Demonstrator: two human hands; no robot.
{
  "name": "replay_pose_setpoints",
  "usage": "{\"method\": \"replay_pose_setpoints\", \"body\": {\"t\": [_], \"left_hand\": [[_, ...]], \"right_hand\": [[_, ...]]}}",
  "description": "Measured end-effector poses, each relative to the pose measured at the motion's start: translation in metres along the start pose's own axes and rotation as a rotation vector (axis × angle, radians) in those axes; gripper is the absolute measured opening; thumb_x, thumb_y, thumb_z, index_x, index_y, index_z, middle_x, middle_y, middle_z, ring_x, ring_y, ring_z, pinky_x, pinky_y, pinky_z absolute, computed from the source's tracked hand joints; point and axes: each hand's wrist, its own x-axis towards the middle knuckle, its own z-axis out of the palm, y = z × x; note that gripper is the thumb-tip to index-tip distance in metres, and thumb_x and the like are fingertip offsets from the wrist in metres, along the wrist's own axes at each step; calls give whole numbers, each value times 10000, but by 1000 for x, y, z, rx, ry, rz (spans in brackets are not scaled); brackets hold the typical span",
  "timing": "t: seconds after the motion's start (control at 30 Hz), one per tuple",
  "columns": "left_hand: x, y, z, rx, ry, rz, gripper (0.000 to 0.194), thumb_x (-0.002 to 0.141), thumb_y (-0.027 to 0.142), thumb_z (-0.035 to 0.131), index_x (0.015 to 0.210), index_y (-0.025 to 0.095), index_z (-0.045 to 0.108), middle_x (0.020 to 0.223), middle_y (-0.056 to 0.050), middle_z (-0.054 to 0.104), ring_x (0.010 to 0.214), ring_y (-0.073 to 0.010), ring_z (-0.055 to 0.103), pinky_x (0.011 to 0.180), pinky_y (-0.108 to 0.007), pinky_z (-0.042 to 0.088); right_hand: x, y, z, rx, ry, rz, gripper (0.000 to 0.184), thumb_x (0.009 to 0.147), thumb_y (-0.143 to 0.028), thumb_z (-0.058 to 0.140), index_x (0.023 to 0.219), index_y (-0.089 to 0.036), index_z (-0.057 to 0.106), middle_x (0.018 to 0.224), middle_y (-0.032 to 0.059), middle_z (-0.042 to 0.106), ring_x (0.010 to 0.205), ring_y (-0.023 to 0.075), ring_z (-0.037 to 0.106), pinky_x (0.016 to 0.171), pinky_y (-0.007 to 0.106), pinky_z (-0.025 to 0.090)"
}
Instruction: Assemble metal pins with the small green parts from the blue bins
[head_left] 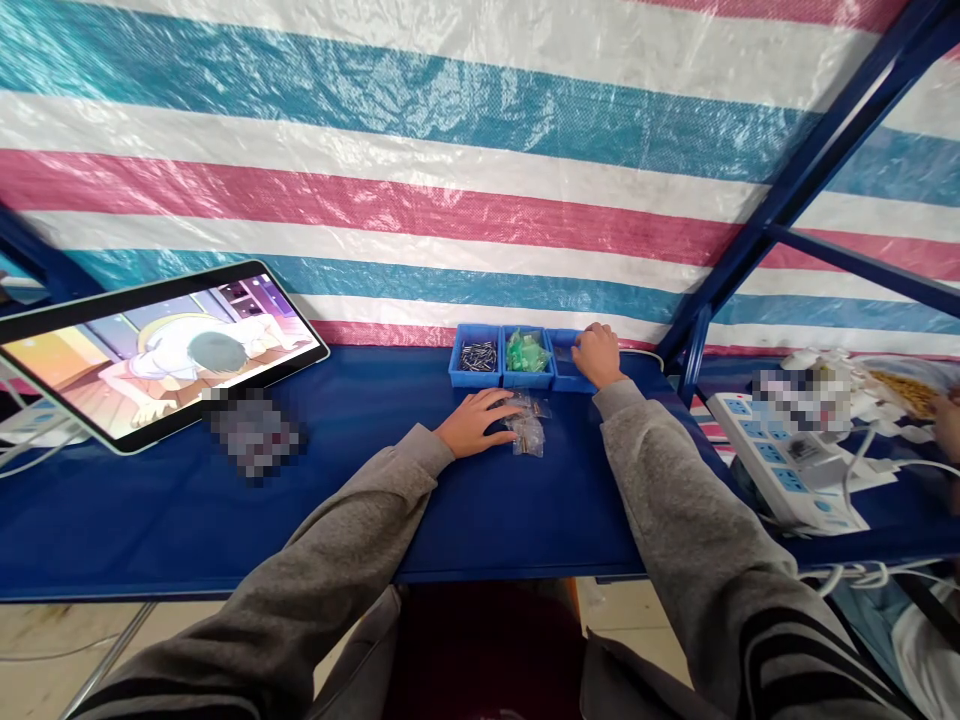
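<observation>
Three small blue bins stand side by side at the back of the table. The left bin (475,380) holds many dark metal screw-like pieces (478,356). Green plastic packets (526,352) fill the middle one. My right hand (598,356) reaches over the right bin (567,376), its fingers curled down at the inside; what they pinch, if anything, is hidden. My left hand (475,424) lies flat in front of the bins, fingers spread. Its fingertips touch or almost touch small clear plastic bags (529,436) with brass-coloured pieces inside.
A tablet (172,350) playing a cartoon leans at the left, with a blurred-out object (255,435) before it. A white power strip (784,470) with cables lies right of the blue frame post (694,350). Another person's hand (946,425) shows at the far right edge.
</observation>
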Motion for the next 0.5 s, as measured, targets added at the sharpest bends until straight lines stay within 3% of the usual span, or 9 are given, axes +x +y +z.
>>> {"method": "replay_pose_setpoints", "body": {"t": [0.23, 0.33, 0.5], "left_hand": [[0, 2, -3, -16, 19, -1, 604, 945, 641, 306, 1355, 263, 538, 1473, -103, 433, 1361, -319, 364, 1089, -493, 332], [0, 2, -2, -18, 25, -4, 600, 944, 639, 315, 1340, 256, 551, 1468, -105, 441, 1359, -311, 371, 1088, -486, 337], [0, 1, -2, -24, 8, -14, 594, 946, 631, 324, 1356, 259, 539, 1480, -105, 428, 1365, -318, 364, 1095, -500, 329]], "right_hand": [[10, -9, 13, 261, -155, -36, 360, 856, -175, 504, 1163, -107, 679, 1242, 150, 649, 1155, 278, 571, 1030, 352, 371], [13, -10, 16, 303, -196, -32, 301, 893, -196, 448, 983, -153, 732, 1078, 105, 716, 1012, 256, 631, 933, 338, 431], [18, -9, 15, 402, -238, 29, 397, 931, -357, 423, 771, -140, 715, 773, 71, 702, 782, 226, 649, 763, 309, 474]]}}
